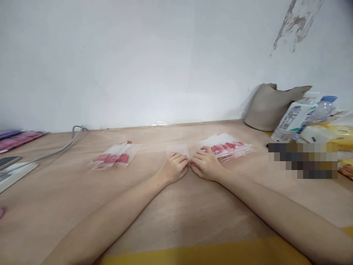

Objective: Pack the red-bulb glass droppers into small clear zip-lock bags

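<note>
A small clear zip bag (176, 149) lies at the middle of the table, partly covered by my fingers. My left hand (175, 167) is closed on the bag's near edge. Right beside it, my right hand (204, 163) pinches the same edge at its right end. What the bag holds is hidden under the hands. Just beyond my right hand is a pile of clear zip bags (226, 147) with red pieces inside. To the left lies a smaller group of similar bags (111, 158), also holding red pieces.
A grey cable (59, 150) runs to a white power strip (18, 176) at the left, near a dark phone (9, 162). Pink packs (23, 139) lie behind. At the right stand a grey-brown container (271, 106), a labelled bottle (293, 119) and a yellow package (342, 132). A wall closes the back.
</note>
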{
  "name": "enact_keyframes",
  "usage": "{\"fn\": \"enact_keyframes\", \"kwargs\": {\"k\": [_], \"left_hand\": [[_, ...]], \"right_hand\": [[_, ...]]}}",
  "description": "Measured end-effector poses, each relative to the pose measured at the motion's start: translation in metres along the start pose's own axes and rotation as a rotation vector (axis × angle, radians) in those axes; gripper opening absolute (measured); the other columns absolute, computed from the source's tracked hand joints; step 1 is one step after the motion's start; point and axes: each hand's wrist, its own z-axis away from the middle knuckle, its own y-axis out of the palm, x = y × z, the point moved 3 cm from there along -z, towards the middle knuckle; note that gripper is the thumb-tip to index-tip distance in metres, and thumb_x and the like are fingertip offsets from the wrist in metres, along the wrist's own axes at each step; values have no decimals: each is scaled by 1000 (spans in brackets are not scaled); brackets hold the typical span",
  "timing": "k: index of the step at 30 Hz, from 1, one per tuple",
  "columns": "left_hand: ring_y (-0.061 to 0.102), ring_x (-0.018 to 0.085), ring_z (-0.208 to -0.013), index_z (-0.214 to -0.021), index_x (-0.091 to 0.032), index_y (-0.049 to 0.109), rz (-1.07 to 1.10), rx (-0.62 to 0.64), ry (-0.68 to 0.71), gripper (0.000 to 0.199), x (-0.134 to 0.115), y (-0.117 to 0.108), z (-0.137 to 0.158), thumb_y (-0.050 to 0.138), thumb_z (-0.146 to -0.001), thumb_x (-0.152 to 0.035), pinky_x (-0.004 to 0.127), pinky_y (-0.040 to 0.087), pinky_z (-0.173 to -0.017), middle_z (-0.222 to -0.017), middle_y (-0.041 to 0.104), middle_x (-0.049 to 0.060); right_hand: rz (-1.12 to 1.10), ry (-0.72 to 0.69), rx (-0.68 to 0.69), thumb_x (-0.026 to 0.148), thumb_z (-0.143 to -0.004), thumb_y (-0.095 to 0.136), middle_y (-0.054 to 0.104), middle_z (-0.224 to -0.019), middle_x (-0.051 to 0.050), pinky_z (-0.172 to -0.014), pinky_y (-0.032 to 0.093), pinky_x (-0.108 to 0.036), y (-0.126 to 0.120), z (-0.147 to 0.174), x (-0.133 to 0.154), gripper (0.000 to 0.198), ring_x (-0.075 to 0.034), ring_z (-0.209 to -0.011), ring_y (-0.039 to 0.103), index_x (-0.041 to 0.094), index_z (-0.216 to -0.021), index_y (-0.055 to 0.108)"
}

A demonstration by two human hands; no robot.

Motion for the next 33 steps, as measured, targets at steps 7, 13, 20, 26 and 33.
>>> {"fn": "enact_keyframes", "kwargs": {"k": [7,13,20,26,33], "left_hand": [[60,20,-73,-74,-14,59,-48,22,68,17,-1,-2,-4,44,-83,-13,33,46,-68,-75,63,7],[59,18,-72,-71,-14,57,-66,10,86,21,6,-17,7,42,-86,-12,32,48,-67,-71,62,6],[59,17,-75,-76,-14,57,-72,30,67,20,18,-44,33,42,-88,-15,30,50,-69,-76,62,7],[57,16,-70,-76,-15,57,-84,93,-8,24,24,-53,45,39,-91,-17,29,48,-66,-74,60,6],[55,17,-64,-71,-15,54,-57,179,-134,37,29,-50,47,31,-95,-30,28,45,-60,-69,58,5]], "right_hand": [[36,-12,2,19,-84,45,60,-64,-3,-83,26,-37,-1,-2,1,21,-14,-68,48,16,-69,59],[31,-7,0,18,-84,45,59,-65,-2,-85,25,-38,-4,-1,0,19,-13,-68,48,16,-70,59],[13,-11,-19,17,-83,46,59,-64,-1,-89,21,-39,-4,-1,2,18,-13,-67,48,16,-70,58],[22,-21,-25,17,-83,46,60,-64,0,-90,20,-39,-5,-3,4,18,-12,-66,47,16,-69,58],[22,-6,5,18,-84,45,60,-65,-1,-91,21,-40,-5,-1,1,20,-13,-68,49,17,-69,58]]}}
